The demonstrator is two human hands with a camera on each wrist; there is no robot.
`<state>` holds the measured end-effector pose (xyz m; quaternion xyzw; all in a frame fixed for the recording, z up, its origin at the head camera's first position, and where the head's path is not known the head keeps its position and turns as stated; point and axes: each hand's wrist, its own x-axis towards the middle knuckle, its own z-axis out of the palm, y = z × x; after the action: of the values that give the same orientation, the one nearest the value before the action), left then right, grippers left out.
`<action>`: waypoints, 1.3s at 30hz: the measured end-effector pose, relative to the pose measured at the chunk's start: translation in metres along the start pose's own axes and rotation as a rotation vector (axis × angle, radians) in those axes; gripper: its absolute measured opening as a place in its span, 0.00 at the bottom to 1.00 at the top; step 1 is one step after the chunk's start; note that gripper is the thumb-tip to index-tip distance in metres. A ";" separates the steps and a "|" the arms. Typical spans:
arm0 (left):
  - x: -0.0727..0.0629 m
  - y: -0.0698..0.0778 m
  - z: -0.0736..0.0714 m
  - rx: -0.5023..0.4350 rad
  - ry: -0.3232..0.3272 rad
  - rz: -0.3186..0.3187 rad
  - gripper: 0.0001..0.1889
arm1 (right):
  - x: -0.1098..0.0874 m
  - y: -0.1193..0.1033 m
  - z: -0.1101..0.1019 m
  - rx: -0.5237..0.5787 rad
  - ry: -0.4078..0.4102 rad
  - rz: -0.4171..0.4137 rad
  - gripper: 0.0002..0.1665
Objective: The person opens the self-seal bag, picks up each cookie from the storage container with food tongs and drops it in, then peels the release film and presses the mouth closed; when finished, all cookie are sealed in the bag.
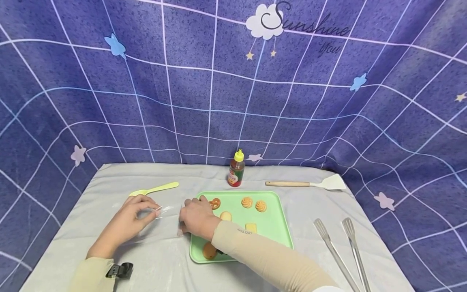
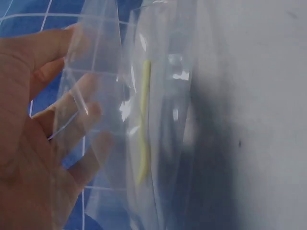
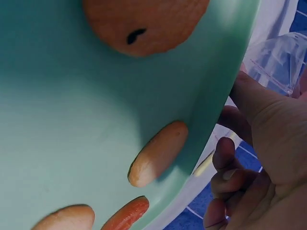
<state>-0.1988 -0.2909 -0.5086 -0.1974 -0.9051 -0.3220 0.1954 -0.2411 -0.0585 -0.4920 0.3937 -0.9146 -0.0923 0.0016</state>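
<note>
A clear plastic bag [image 1: 168, 209] stretches between my two hands, left of a green tray [image 1: 284, 215]. My left hand [image 1: 127, 221] pinches one side of its mouth between thumb and fingers; the left wrist view shows the other fingers behind the film. At the tray's left edge, my right hand [image 1: 197, 219] pinches the bag's other side, its fingers curled. On the tray lie a pretzel [image 1: 216, 202], an oval biscuit [image 1: 226, 216], a round cookie [image 1: 209, 250], a square biscuit [image 1: 251, 227] and swirl cookies [image 1: 247, 202]. My right forearm covers part of the tray.
Behind my left hand lies a yellow-green spoon [image 1: 160, 187]. A sauce bottle [image 1: 236, 172] with a yellow cap stands behind the tray. To the right are a white spatula [image 1: 332, 182] with a wooden handle and metal tongs [image 1: 337, 253] with slotted ends. A blue curtain [image 1: 189, 101] hangs behind.
</note>
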 end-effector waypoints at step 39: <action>0.004 0.008 0.013 -0.002 -0.018 0.084 0.13 | -0.417 0.193 0.097 0.414 0.391 0.876 0.66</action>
<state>-0.2017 -0.2756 -0.5122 -0.2384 -0.8974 -0.3125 0.2006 -0.0991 0.3882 -0.5254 -0.0239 -0.9753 0.1749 0.1328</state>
